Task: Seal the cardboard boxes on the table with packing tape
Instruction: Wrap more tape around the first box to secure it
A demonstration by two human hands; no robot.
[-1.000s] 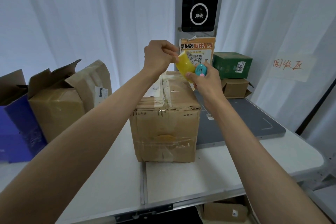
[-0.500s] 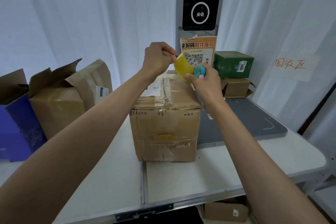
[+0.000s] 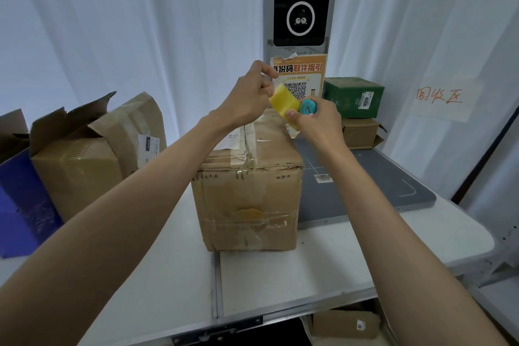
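A: Item one, centre of the white folding table [image 3: 157, 298]?

B: One worn cardboard box [image 3: 247, 194], flaps down, old clear tape along its top seam and across its front face, a white shipping label near the top's far-left edge. It stood upright, touching the grey scanning pad [image 3: 373, 185] at its 3 o'clock.

A: Item two, the tape?

B: One yellow packing tape roll [image 3: 283, 102] with a teal core [image 3: 308, 107], held in the air above the box's far edge, at 12 o'clock from the box's centre. It did not touch the box.

A: Hands?

B: The right hand [image 3: 318, 123] was closed round the roll, thumb pressed on the yellow face, fingers wrapped behind the teal core. The left hand [image 3: 248, 101] was curled at the roll's 9 o'clock edge, thumb and forefinger pinched together at the top of the tape. Whether a loose end lay between them, I could not tell.

A: Other stock?

B: At 9 o'clock from the centre box, one torn-open cardboard box [image 3: 75, 168] with raised flaps, and beside it, further left, a blue box [image 3: 19, 205]. At 2 o'clock, a green carton [image 3: 354, 97] stacked on a small brown carton [image 3: 361, 133]. At 12 o'clock, a kiosk screen [image 3: 300, 0] with an orange QR notice [image 3: 303, 78] below it. At 2 o'clock on the curtain, a handwritten paper sign [image 3: 442, 98]. Under the table, at 5 o'clock, one small carton [image 3: 345, 324].
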